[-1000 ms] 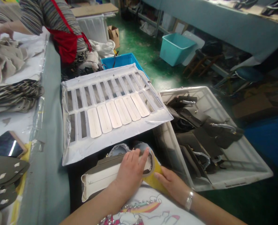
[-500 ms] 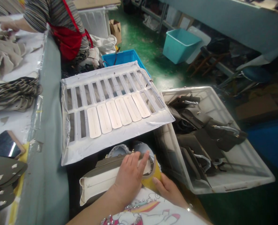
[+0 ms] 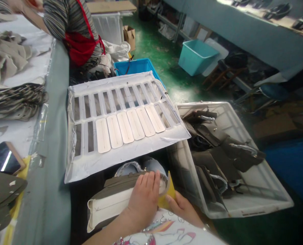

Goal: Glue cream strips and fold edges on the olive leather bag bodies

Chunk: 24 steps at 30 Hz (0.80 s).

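Note:
My left hand [image 3: 143,200] lies spread over a long white-wrapped olive bag [image 3: 107,207], with its fingers reaching the bag's upper edge. A yellow roll of tape [image 3: 169,192] stands just past those fingers, partly hidden behind them. My right hand [image 3: 182,208] sits under the roll, with its fingers against the yellow band. Pale blue crumpled material [image 3: 128,169] bulges behind the bag. A printed white garment [image 3: 166,231] covers my front below both hands.
A white slotted sheet [image 3: 120,163] with cream strips lies just ahead. To the right, a tilted white crate [image 3: 255,200] holds dark olive bags. A person in a red apron [image 3: 81,47] works at the left table, which holds stacked fabric pieces [image 3: 5,61].
The yellow roll has turned and now shows less, tucked closer behind my left hand. My right hand has drawn in toward it. The whole view has shifted slightly.

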Each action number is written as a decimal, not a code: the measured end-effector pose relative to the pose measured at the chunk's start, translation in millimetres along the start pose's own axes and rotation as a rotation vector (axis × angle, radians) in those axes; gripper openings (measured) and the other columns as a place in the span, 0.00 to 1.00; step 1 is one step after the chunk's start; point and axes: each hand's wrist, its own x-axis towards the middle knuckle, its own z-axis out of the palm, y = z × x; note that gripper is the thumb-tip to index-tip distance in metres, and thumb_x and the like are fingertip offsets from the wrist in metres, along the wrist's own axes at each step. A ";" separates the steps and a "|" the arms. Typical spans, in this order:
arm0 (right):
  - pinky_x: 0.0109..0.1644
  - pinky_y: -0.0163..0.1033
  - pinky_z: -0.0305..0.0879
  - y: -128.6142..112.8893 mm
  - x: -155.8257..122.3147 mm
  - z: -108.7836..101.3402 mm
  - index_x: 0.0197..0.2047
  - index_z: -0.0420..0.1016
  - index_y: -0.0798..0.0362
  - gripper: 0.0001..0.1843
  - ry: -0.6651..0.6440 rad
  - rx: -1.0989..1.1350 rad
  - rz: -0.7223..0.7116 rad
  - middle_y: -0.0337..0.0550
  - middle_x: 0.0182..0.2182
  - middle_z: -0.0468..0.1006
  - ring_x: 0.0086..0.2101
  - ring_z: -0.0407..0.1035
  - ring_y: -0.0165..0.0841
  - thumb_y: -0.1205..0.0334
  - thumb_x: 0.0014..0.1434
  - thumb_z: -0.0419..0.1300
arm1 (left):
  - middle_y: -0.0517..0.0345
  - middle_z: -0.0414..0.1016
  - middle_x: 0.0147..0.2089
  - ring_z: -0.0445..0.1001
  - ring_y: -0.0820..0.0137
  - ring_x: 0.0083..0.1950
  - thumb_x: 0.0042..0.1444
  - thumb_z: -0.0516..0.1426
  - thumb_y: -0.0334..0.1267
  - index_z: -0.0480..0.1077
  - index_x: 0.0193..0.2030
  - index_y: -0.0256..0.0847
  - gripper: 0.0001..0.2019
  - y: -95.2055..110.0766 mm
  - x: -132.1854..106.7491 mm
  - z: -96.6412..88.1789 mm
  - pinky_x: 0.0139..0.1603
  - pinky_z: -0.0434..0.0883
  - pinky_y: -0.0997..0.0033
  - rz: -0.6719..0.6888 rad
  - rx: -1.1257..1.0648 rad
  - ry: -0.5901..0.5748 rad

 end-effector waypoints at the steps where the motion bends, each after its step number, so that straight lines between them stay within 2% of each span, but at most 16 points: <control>1: 0.39 0.41 0.64 -6.7 2.2 -1.3 0.39 0.69 0.56 0.25 -0.020 -0.005 0.011 0.48 0.34 0.76 0.35 0.69 0.39 0.42 0.52 0.49 | 0.40 0.59 0.60 0.58 0.54 0.59 0.51 0.51 0.36 0.47 0.65 0.28 0.34 -0.7 0.9 -1.1 0.59 0.55 0.53 -0.004 -0.011 -0.007; 4: 0.38 0.41 0.63 -20.4 6.2 -4.1 0.37 0.69 0.56 0.25 -0.028 0.025 0.033 0.47 0.33 0.75 0.34 0.68 0.39 0.41 0.50 0.51 | 0.40 0.59 0.60 0.58 0.55 0.59 0.51 0.50 0.37 0.47 0.65 0.28 0.34 -2.4 2.1 -5.4 0.59 0.55 0.54 -0.007 -0.038 -0.027; 6: 0.37 0.41 0.63 -22.1 3.0 -7.8 0.35 0.68 0.56 0.25 -0.077 0.138 0.056 0.46 0.31 0.75 0.33 0.68 0.38 0.41 0.47 0.55 | 0.41 0.58 0.62 0.57 0.56 0.60 0.51 0.52 0.39 0.47 0.64 0.28 0.35 -2.9 1.0 -7.4 0.60 0.54 0.55 -0.002 -0.051 -0.035; 8: 0.31 0.39 0.62 -19.7 -6.2 -15.2 0.34 0.67 0.56 0.24 -0.157 0.296 0.130 0.43 0.26 0.73 0.27 0.66 0.34 0.42 0.46 0.57 | 0.41 0.56 0.63 0.55 0.56 0.62 0.50 0.55 0.44 0.48 0.64 0.29 0.38 -3.2 -1.5 -7.7 0.61 0.52 0.56 0.001 -0.058 -0.045; 10: 0.26 0.36 0.59 -17.6 -18.1 -25.3 0.37 0.67 0.56 0.22 -0.161 0.463 0.134 0.38 0.21 0.69 0.22 0.62 0.29 0.45 0.48 0.58 | 0.41 0.54 0.64 0.53 0.55 0.63 0.46 0.58 0.52 0.49 0.64 0.29 0.43 -3.6 -4.3 -6.7 0.62 0.51 0.55 0.006 -0.049 -0.050; 13: 0.31 0.36 0.62 -23.5 -28.4 -35.8 0.43 0.68 0.54 0.19 -0.015 0.738 -0.090 0.33 0.21 0.64 0.22 0.58 0.25 0.53 0.50 0.61 | 0.40 0.52 0.65 0.53 0.56 0.64 0.42 0.59 0.59 0.49 0.64 0.31 0.48 -3.8 -7.9 -4.1 0.64 0.47 0.53 0.035 -0.014 -0.019; 16: 0.36 0.39 0.65 -40.8 -19.6 -30.1 0.38 0.69 0.52 0.12 0.103 0.934 -0.298 0.33 0.24 0.62 0.24 0.58 0.25 0.55 0.52 0.60 | 0.41 0.53 0.65 0.54 0.56 0.63 0.41 0.61 0.58 0.49 0.64 0.35 0.47 -2.2 -10.6 -3.2 0.63 0.48 0.52 0.040 0.024 0.042; 20: 0.29 0.38 0.64 -61.2 7.0 -7.8 0.34 0.66 0.51 0.11 0.246 0.955 -0.483 0.33 0.22 0.62 0.20 0.56 0.25 0.51 0.56 0.55 | 0.42 0.55 0.64 0.57 0.56 0.62 0.41 0.63 0.55 0.52 0.63 0.39 0.44 0.9 -13.7 -4.5 0.61 0.53 0.53 0.016 0.027 0.071; 24: 0.21 0.32 0.55 -65.4 20.5 11.3 0.35 0.64 0.51 0.13 0.374 0.954 -0.541 0.29 0.17 0.54 0.16 0.47 0.22 0.49 0.58 0.54 | 0.43 0.56 0.63 0.58 0.57 0.62 0.40 0.64 0.52 0.54 0.62 0.40 0.43 0.4 -15.8 -1.5 0.61 0.54 0.55 0.012 0.002 0.108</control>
